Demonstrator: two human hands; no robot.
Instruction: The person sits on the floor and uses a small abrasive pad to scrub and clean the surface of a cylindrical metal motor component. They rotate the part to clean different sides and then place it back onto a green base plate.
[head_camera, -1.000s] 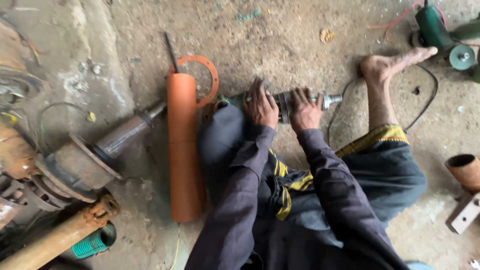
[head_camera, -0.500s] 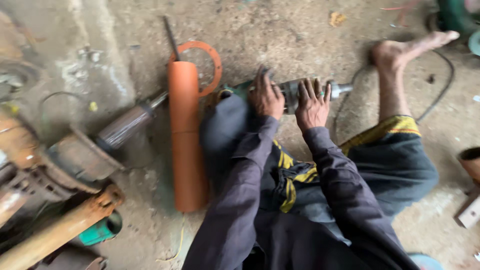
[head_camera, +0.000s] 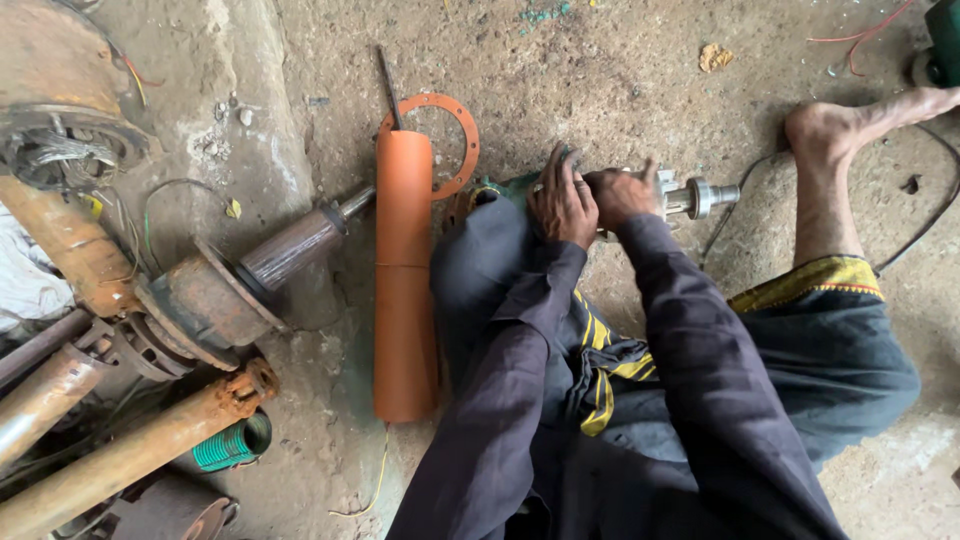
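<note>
I'm down on the bare, gritty concrete floor (head_camera: 620, 70) of a repair workshop: rusty shafts (head_camera: 120, 455) and a worn rotor (head_camera: 215, 295) piled at my left, an orange pipe (head_camera: 404, 280), an orange gasket ring (head_camera: 450, 135), loose wires (head_camera: 855, 35) scattered about.

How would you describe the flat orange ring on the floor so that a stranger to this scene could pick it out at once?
Start at the long orange pipe lying on the dirt floor left of the person's hands. At its far end, a thin flat orange ring with small bolt holes lies on the ground, partly hidden under the pipe. Unlike the solid tube and the rusty metal parts further left, it is a flat open hoop.
</note>
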